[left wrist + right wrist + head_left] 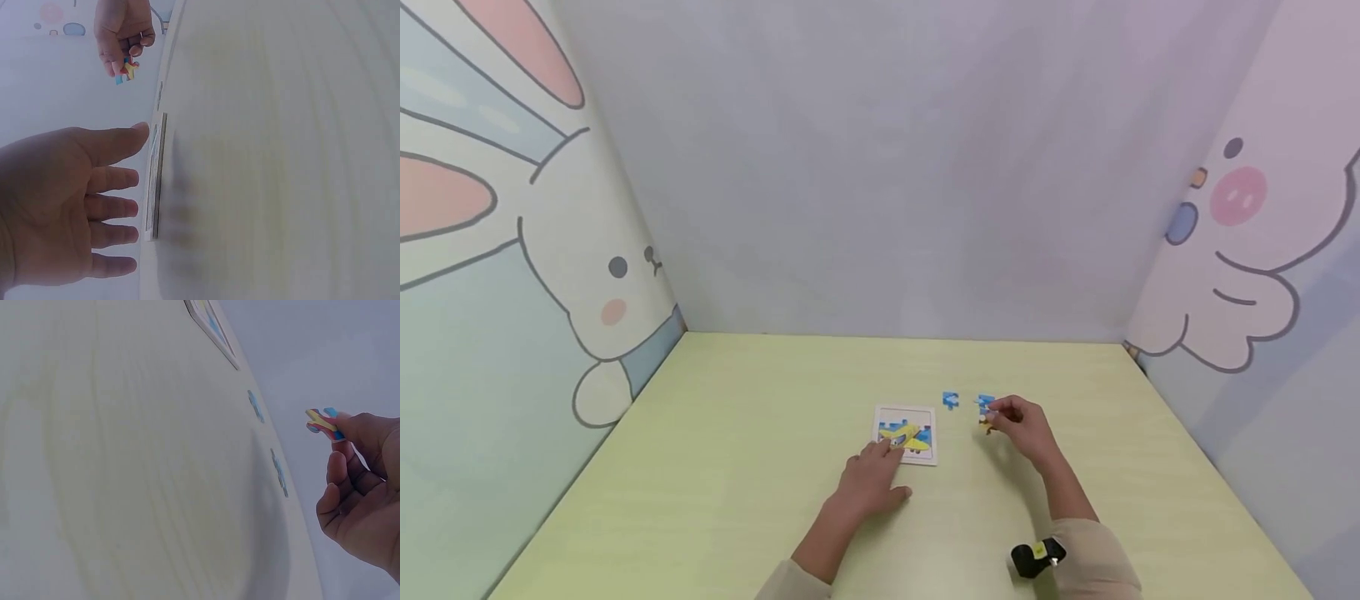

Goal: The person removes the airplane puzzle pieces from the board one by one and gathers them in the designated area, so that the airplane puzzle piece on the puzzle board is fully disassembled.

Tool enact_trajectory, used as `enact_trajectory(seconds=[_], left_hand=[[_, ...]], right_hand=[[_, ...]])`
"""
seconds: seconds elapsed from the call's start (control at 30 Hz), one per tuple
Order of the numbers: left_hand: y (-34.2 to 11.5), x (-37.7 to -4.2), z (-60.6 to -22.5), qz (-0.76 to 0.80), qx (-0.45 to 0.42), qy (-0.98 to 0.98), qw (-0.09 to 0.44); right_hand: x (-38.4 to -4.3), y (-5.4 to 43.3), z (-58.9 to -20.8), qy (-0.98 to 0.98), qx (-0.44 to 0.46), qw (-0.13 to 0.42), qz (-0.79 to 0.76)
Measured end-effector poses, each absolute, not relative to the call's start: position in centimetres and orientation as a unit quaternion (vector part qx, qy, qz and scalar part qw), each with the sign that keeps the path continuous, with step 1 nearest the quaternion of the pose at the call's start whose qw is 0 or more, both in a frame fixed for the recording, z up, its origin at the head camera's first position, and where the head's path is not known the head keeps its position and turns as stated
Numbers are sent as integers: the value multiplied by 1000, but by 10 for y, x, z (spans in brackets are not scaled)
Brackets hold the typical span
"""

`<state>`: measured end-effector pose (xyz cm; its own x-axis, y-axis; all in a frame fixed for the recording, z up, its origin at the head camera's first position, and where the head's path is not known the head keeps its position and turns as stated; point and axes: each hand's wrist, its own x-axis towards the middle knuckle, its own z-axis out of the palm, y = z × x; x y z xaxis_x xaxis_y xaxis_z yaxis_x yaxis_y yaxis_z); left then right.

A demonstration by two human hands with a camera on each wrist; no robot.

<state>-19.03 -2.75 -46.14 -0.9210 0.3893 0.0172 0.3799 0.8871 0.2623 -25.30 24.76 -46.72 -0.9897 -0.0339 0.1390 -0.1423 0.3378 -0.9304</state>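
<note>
In the head view my right hand (1026, 429) is raised above the table, thumb and fingertips pinching a jigsaw puzzle piece. The right wrist view shows this puzzle piece (322, 422) as yellow, red and blue, clear of the tabletop. My left hand (868, 483) lies with fingers extended at the near edge of a white-framed puzzle tray (935, 454). A yellow airplane on blue (910, 436) shows inside, partly assembled, with bare white board along its upper part. Whether the left fingertips touch the tray cannot be told from the left wrist view.
Two loose pieces lie to the right of the tray: one blue piece (951, 399) near it, another blue piece (986, 400) just beyond the right hand. A black device (1036, 557) is attached at the right sleeve. Cartoon-printed walls border the pale yellow table (737, 417).
</note>
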Motion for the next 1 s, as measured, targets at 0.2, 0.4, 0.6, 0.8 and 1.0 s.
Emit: enact_trajectory(seconds=[0.2, 0.4, 0.6, 0.8, 1.0], left_hand=[[-38, -192, -462, 135, 199, 968, 68], [-42, -190, -460, 153, 201, 963, 92], [-44, -190, -464, 153, 204, 963, 90], [-45, -189, -463, 164, 206, 959, 100], [-42, -190, -460, 170, 201, 959, 103]], right_hand=[[-253, 261, -465, -810, 60, 57, 580], [-253, 279, -466, -822, 6, 56, 566], [-261, 296, -472, -824, -24, 42, 565], [-273, 312, -474, -833, -43, 28, 551], [-288, 322, -479, -849, -46, 14, 527]])
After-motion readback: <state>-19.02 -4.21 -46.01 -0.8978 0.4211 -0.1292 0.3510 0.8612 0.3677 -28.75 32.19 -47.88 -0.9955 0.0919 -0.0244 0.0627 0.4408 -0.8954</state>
